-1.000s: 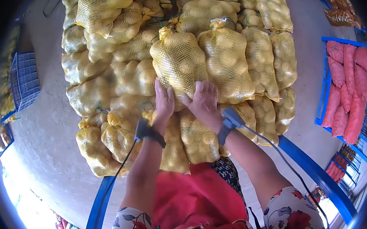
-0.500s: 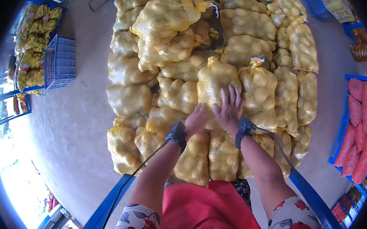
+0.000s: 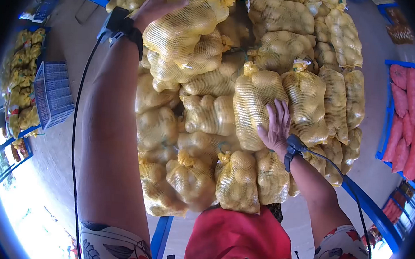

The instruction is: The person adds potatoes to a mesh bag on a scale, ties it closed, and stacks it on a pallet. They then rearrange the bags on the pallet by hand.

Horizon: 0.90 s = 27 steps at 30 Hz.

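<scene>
My left hand (image 3: 159, 9) is stretched far forward, its fingers extended along the upper left of a yellow mesh bag of potatoes (image 3: 182, 30) that lies on top of the others. Part of that hand is blurred, and its fingertips reach over the mesh. My right hand (image 3: 278, 128) rests with spread fingers on the lower right side of a tied, upright mesh bag (image 3: 256, 101). Another tied bag (image 3: 305, 104) stands right beside it. Several more full bags, such as a front one (image 3: 236, 181), make up the pile under both hands.
A blue plastic crate (image 3: 55, 94) stands on the floor at left, near a rack of yellow bags (image 3: 23, 75). To the right, a blue-framed rack holds long pink sacks (image 3: 410, 118). Blue metal bars (image 3: 161, 236) run beside me, and cables hang from both wrists.
My left hand has moved from the middle of the pile forward and left to the top bag. My right hand stays on the same upright bag. The view has shifted slightly.
</scene>
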Each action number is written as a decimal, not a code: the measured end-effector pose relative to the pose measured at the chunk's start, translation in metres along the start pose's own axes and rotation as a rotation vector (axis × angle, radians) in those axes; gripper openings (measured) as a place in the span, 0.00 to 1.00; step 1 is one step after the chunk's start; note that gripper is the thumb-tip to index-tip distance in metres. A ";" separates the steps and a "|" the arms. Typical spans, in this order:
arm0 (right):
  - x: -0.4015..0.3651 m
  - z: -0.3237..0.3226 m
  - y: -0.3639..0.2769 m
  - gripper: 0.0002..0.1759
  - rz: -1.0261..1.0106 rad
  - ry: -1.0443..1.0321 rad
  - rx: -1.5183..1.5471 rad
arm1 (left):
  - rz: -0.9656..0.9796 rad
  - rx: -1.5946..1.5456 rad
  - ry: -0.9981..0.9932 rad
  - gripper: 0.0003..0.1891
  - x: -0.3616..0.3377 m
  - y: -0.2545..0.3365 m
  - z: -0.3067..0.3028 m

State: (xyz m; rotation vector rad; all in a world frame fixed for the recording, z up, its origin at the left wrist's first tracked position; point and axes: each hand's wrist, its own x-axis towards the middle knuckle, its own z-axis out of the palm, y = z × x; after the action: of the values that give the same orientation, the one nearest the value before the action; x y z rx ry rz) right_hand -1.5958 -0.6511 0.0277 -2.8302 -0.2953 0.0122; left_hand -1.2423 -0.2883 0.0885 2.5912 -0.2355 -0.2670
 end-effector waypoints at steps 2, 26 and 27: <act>-0.001 0.001 0.001 0.38 0.015 -0.024 -0.014 | 0.048 0.092 -0.047 0.48 -0.003 -0.011 0.021; 0.184 -0.066 -0.049 0.66 0.309 -0.579 0.914 | -1.056 -1.243 -0.234 0.42 -0.336 0.048 0.156; 0.185 -0.031 -0.048 0.71 0.134 -0.472 0.638 | -1.032 -1.338 -0.232 0.44 -0.331 0.056 0.173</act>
State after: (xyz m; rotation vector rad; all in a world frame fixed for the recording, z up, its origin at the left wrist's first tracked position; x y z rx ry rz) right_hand -1.4234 -0.5772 0.0753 -2.1712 -0.1572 0.6814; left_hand -1.6085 -0.3467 0.0187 1.1327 0.9206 -0.7466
